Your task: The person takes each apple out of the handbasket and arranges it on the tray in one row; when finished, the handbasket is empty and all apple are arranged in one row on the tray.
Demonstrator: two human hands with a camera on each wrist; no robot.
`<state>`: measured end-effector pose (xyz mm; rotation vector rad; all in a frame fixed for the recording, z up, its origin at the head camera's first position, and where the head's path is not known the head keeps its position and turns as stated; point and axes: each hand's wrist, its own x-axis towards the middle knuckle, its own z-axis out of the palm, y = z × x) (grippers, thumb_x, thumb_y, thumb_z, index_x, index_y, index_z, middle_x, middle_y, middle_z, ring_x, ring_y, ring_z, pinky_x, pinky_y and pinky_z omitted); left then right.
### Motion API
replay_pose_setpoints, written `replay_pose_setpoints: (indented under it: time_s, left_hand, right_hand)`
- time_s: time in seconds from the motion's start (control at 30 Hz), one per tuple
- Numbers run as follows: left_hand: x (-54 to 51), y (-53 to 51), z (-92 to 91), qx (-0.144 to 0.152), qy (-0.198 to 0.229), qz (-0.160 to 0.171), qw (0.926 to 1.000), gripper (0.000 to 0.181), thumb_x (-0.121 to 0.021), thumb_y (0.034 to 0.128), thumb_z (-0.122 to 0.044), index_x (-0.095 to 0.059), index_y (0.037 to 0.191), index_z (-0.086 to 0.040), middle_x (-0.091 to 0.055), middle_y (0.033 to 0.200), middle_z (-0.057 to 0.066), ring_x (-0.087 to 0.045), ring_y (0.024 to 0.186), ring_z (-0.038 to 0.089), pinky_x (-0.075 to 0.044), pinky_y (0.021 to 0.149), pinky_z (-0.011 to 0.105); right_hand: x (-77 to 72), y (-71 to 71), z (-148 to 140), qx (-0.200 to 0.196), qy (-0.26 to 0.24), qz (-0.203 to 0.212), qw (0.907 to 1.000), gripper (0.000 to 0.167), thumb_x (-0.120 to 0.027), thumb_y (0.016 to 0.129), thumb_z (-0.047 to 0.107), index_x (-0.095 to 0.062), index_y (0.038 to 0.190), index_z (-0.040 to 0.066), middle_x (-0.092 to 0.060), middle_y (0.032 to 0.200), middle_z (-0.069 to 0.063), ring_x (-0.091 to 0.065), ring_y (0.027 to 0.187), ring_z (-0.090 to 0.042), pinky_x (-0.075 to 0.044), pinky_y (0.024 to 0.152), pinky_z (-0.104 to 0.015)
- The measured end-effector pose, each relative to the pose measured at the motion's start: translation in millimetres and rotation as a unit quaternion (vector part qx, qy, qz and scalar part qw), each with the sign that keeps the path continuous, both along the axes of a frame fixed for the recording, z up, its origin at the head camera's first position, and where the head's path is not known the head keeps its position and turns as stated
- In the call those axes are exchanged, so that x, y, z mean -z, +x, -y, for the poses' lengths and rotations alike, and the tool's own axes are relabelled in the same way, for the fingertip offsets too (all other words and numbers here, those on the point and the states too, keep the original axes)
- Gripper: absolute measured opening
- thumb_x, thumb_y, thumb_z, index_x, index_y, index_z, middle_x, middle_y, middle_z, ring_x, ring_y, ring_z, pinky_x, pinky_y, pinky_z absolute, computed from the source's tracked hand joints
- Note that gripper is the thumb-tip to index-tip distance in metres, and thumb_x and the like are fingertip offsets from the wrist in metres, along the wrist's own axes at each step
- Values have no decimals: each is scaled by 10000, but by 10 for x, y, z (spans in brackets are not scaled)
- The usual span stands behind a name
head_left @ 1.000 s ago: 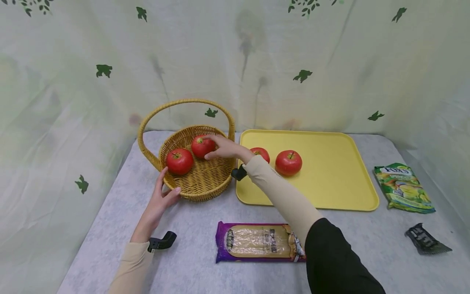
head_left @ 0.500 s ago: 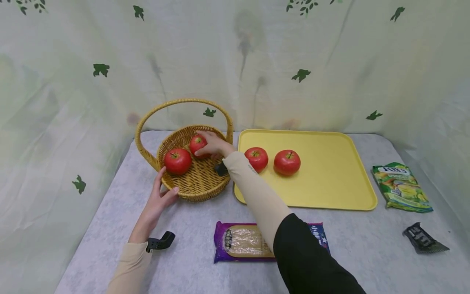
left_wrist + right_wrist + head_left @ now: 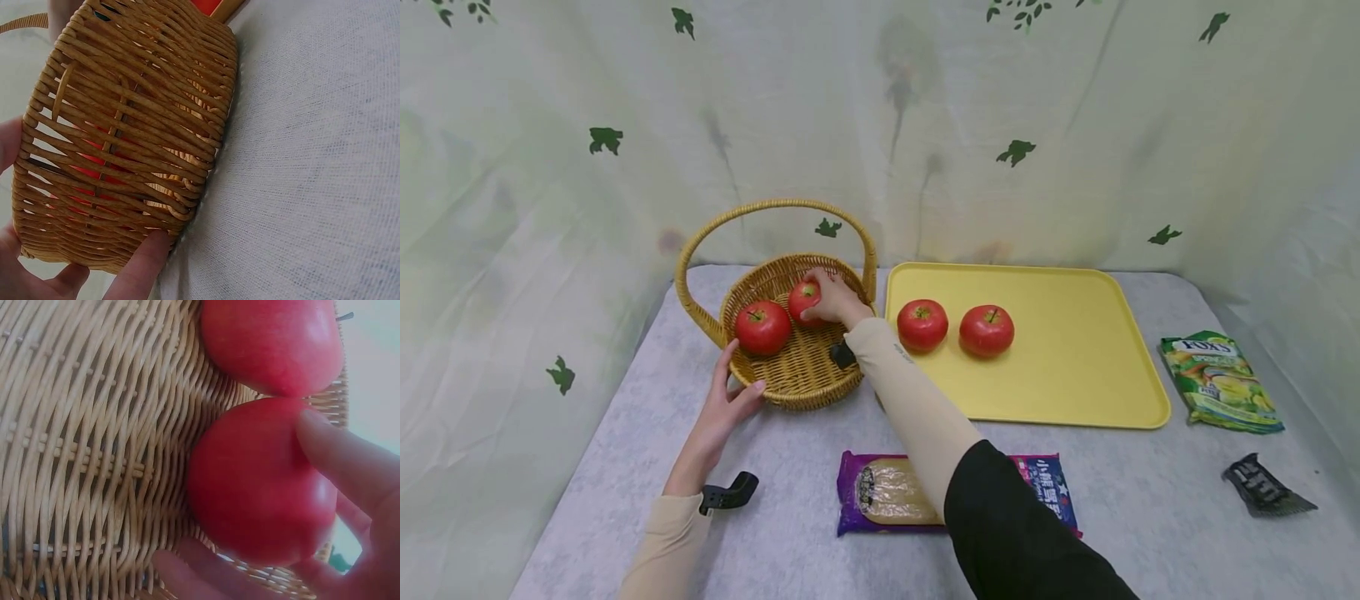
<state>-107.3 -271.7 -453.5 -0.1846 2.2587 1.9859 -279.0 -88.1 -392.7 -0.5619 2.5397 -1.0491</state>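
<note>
A wicker basket (image 3: pixel 797 371) with a tall hoop handle holds two red apples. My right hand (image 3: pixel 837 300) reaches over its right rim and grips the right-hand apple (image 3: pixel 259 487), thumb on one side and fingers about the other. That apple touches the left-hand apple (image 3: pixel 763 327) in the basket. Spread along the basket's front left, my left hand (image 3: pixel 724 407) rests against the outer wall. In the left wrist view a fingertip (image 3: pixel 150 253) presses low on the weave, and another finger meets the rim.
Right of the basket lies a yellow tray (image 3: pixel 1060 350) with two more apples (image 3: pixel 922 325). A purple noodle-like packet (image 3: pixel 891 493) lies in front, partly under my right sleeve. A green FOX'S bag (image 3: pixel 1221 382) and a small black packet (image 3: pixel 1267 486) are at the right. A cloth backdrop hangs behind.
My right hand has moved slightly left and deeper into the basket, its fingers closing around the right-hand apple. The forearm has swung left, uncovering a tray apple. My left hand stays at the basket.
</note>
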Motion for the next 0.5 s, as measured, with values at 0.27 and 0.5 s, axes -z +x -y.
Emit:
replay_pose_setpoints:
  time_s: [0.27, 0.5]
  left_hand:
    - [-1, 13, -8, -18, -6, -42, 10000, 779, -519, 1002, -211, 34, 1530, -359, 128, 1566, 33, -233, 1363, 377, -451, 905, 227]
    - [-14, 20, -28, -25, -40, -86, 10000, 768, -518, 1002, -220, 23, 1532, -350, 118, 1565, 50, -236, 1360, 399, -454, 891, 211]
  right_hand:
    - [-35, 31, -50, -111, 24, 45, 9999, 645, -763, 829, 261, -454, 1392, 204, -296, 1442, -169, -405, 1237, -364, -389, 965, -467]
    - [-148, 11, -228, -723, -288, -293, 9965, 656, -727, 834, 362, -444, 1401, 195, -475, 1333, -92, -356, 1244, -250, -399, 958, -375]
